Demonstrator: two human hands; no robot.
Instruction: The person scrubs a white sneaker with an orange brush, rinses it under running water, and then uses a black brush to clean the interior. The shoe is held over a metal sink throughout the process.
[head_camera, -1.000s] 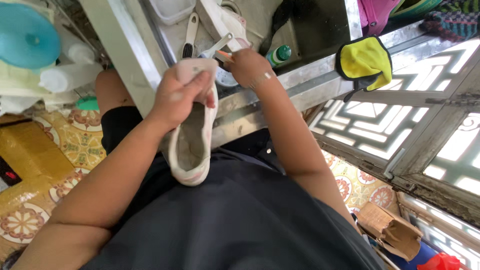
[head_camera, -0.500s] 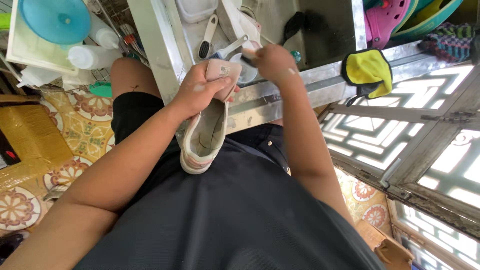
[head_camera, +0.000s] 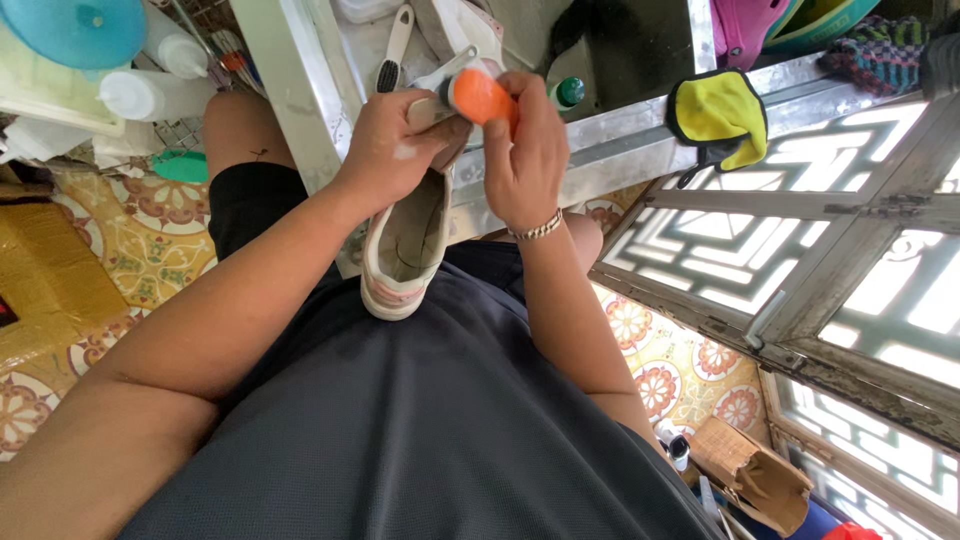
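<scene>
Held upside-down-looking from this head view: a pale slip-on shoe (head_camera: 408, 238), gripped at its toe end by the left hand (head_camera: 392, 150), fingers wrapped tight around the upper, heel hanging down toward the lap. Right beside that grip, touching the toe, an orange round scrubber or applicator (head_camera: 480, 95), pinched firmly in the right hand (head_camera: 524, 150), thumb and fingertips closed over it. Risky from here: only the toe clamped, so the hanging heel free to swing and twist loose under hard rubbing; possible smear or drips onto the dark shirt (head_camera: 420, 430) directly below the grip; wet fingers likely to slide on the small orange piece (white residue already visible on the left knuckles). Above the grip, on the metal bench (head_camera: 620, 150), a small brush (head_camera: 392, 55) with dark bristles lying loose, close enough to be knocked. Containers: far left of the grip, a white tray (head_camera: 50, 100) carrying pale squeeze bottles (head_camera: 150, 95), contents not discernible, and a blue round lid (head_camera: 75, 30); just right of the grip, a green-capped bottle (head_camera: 568, 93), contents hidden; lower right, an open cardboard box (head_camera: 750, 478), inside unclear.
</scene>
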